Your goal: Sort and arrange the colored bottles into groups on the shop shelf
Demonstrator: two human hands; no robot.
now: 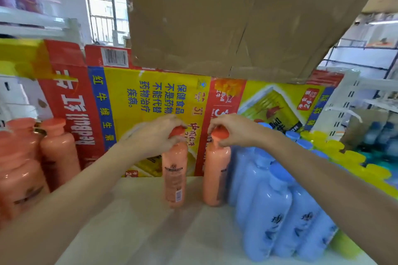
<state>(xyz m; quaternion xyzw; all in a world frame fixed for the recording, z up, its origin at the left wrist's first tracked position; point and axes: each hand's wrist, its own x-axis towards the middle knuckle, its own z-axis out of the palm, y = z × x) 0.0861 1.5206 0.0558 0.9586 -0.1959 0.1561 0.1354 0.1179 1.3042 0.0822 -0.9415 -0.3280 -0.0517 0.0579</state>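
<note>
Near on the pale shelf (pixel 193 232) stand light blue plastic bottles (pixel 267 206) on the right and a bunch of orange plastic bottles (pixel 21 174) on the left. In the middle, the left grip (pixel 155 135) is curled round the cap of a tall orange bottle (pixel 174 174). The right grip (pixel 234 129) is curled round the cap of a second orange bottle (pixel 215 174), right by the blue ones. Behind stands a red and yellow cardboard sheet (pixel 150 92).

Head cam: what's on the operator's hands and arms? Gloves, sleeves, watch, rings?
No gloves: the left hand and right hand are both bare. No ring, watch or wristband shows on either. The left forearm and right forearm are uncovered up to the frame edge, with no sleeve in view. The left hand is a little motion-blurred, so small details there are uncertain.
</note>
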